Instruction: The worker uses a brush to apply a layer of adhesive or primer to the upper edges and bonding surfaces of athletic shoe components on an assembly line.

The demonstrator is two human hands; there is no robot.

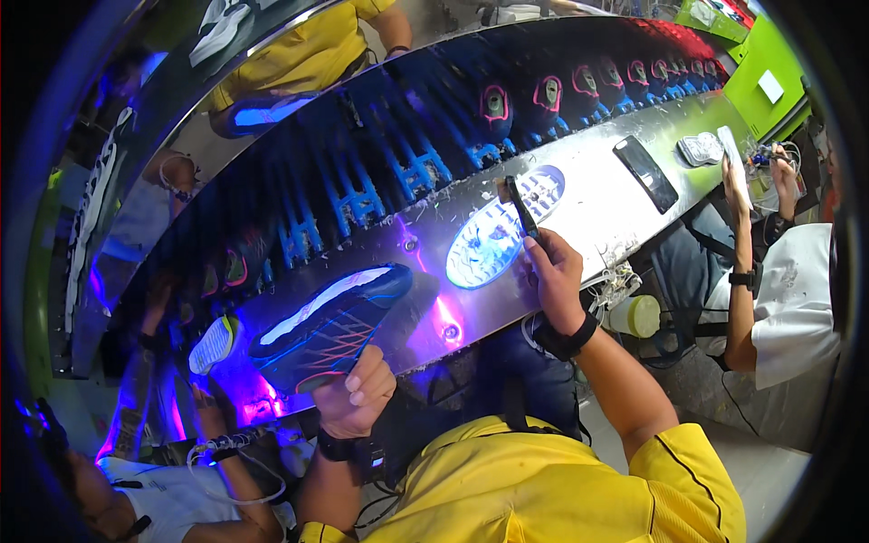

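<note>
My left hand (359,394) is closed round the heel end of a dark shoe upper (330,321) with orange and blue lines and a white inside. The upper is tilted above the metal table's near edge. Between the fingers of my right hand (558,276) is a brush (523,210) with a dark handle, its head pointing away from me. Beneath the brush a pale shoe sole (484,246) lies flat on the metal ledge, brightly lit in blue and white. The brush covers part of the sole; whether they touch, I cannot tell.
Blue rack bars (358,204) run behind the ledge, with several dark shoes (495,104) on them. A black phone (645,172) lies right of the sole. People in white work at both sides; the left one is near another sole (213,346). A pale yellow container (634,315) stands below the ledge.
</note>
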